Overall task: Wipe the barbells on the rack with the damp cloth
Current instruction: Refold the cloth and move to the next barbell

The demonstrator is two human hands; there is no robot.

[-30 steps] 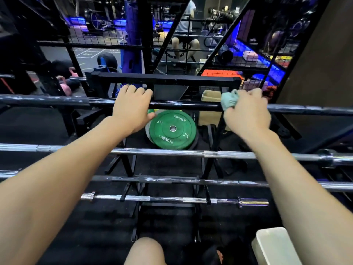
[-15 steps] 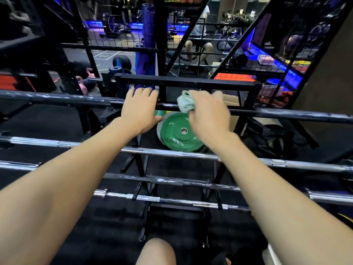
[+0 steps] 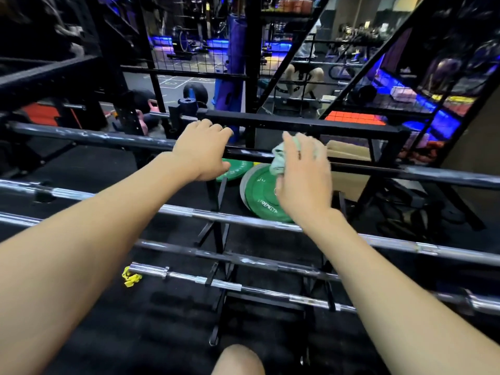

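Note:
Several barbells lie across a black rack (image 3: 297,124). The top one is a dark barbell (image 3: 89,138) with worn patches, running left to right. My left hand (image 3: 201,151) grips this bar near its middle, fingers curled over the top. A little to the right, my right hand (image 3: 303,174) holds a crumpled light-green cloth (image 3: 280,158) against the same bar. Lower down lie a chrome barbell (image 3: 235,219), a darker bar (image 3: 243,258) and a short chrome bar (image 3: 227,284).
Green weight plates (image 3: 259,196) lean on the floor behind the rack. A yellow clip (image 3: 131,277) lies on the black floor at the left. Black wire-mesh shelving (image 3: 194,60) and slanted frame posts stand behind. My knee (image 3: 238,359) shows at the bottom edge.
My right hand has slid the cloth leftward along the top bar, from well right of the rack post to close beside my left hand. The left hand keeps its grip.

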